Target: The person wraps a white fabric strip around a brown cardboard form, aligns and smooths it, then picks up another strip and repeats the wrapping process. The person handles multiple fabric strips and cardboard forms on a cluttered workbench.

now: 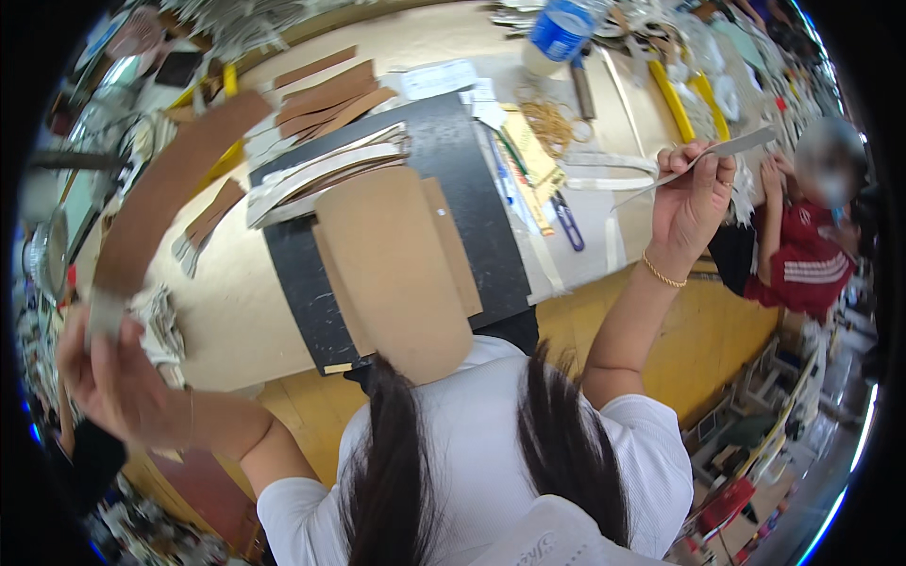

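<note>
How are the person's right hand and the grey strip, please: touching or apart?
Touching. The head view shows the right hand pinching the grey strip between thumb and fingers, the strip's ends sticking out on both sides.

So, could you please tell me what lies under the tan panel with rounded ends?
Brown material shows along both sides of the tan panel, over a black mat; whether it joins underneath is hidden.

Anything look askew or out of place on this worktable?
Mainly the tan panel: its near end juts past the edge of the black mat instead of lying fully on it. The yellowish bands also lie in a loose tangle.
</note>
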Tool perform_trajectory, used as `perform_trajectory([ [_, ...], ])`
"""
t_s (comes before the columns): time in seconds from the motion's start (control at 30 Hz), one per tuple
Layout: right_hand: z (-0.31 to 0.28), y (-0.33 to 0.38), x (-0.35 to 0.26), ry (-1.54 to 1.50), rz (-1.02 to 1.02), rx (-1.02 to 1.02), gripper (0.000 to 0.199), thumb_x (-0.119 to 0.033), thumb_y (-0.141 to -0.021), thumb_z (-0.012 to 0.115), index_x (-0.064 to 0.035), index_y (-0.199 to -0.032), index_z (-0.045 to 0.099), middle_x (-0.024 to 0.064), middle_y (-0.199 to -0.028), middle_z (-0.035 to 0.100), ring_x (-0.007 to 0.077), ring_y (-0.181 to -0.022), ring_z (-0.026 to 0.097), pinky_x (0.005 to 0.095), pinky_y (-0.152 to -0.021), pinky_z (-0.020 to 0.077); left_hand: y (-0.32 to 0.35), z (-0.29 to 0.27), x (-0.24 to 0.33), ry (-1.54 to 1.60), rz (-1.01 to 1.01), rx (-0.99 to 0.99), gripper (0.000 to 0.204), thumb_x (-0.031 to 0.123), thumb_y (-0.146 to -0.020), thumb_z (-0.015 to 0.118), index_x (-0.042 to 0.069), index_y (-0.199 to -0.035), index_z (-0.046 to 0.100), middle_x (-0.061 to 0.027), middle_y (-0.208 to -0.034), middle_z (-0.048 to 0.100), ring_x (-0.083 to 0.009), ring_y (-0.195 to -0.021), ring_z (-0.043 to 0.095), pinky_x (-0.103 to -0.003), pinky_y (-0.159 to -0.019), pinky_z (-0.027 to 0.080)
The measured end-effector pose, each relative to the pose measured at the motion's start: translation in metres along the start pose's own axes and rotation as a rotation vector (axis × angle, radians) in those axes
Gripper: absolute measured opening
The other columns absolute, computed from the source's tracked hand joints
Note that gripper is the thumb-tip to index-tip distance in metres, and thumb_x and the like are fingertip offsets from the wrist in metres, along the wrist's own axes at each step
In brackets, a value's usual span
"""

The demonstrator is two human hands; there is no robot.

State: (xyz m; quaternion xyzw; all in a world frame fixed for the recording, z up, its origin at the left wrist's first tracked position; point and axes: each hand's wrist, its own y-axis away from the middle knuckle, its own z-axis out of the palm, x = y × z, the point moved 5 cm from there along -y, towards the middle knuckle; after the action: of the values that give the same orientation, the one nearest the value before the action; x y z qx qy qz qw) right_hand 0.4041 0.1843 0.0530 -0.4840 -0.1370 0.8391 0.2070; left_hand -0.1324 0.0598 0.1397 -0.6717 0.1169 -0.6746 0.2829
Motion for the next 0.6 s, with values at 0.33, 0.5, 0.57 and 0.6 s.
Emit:
perform_trajectory([
  [0.33,-0.004,0.011,-0.067,-0.241,-0.006,-0.136,0.019,-0.023,-0.094,0.056,-0.0122,-0.109,0.059,0.0015,-0.079,0.057,0.0096,-0.053,0.045,0.0261,-0.057,0.0362,0.091,0.122,-0.086,0.276,-0.878,-0.127,0.019,-0.004,-0.08,0.064,-0.005,-0.097,0.057,-0.0133,-0.082,0.061,-0.0185,-0.059,0.064,-0.026,-0.053,0.054],
  [0.5,0.024,0.015,-0.039,-0.783,0.165,-0.232,0.009,-0.022,-0.093,0.057,-0.0141,-0.097,0.061,-0.0031,-0.075,0.054,0.0094,-0.064,0.049,0.0271,-0.06,0.0388,0.113,0.123,-0.104,0.322,-0.992,-0.151,0.018,-0.003,-0.083,0.063,-0.004,-0.1,0.055,-0.0124,-0.08,0.063,-0.019,-0.062,0.065,-0.027,-0.054,0.054],
  [0.57,0.038,0.013,-0.019,-0.955,0.247,-0.298,0.001,-0.014,-0.089,0.061,-0.0146,-0.09,0.061,-0.0028,-0.079,0.054,0.0125,-0.077,0.051,0.0277,-0.063,0.0407,0.118,0.123,-0.103,0.341,-0.994,-0.13,0.018,-0.005,-0.083,0.061,-0.006,-0.1,0.056,-0.0131,-0.083,0.063,-0.0197,-0.064,0.066,-0.028,-0.059,0.056],
  [0.6,0.043,0.013,-0.013,-0.991,0.248,-0.315,0.003,-0.014,-0.088,0.062,-0.0154,-0.09,0.061,-0.003,-0.083,0.054,0.0123,-0.08,0.051,0.0277,-0.065,0.0409,0.118,0.126,-0.105,0.364,-0.997,-0.132,0.017,-0.007,-0.083,0.061,-0.006,-0.1,0.057,-0.0135,-0.085,0.063,-0.02,-0.065,0.067,-0.029,-0.061,0.056],
])
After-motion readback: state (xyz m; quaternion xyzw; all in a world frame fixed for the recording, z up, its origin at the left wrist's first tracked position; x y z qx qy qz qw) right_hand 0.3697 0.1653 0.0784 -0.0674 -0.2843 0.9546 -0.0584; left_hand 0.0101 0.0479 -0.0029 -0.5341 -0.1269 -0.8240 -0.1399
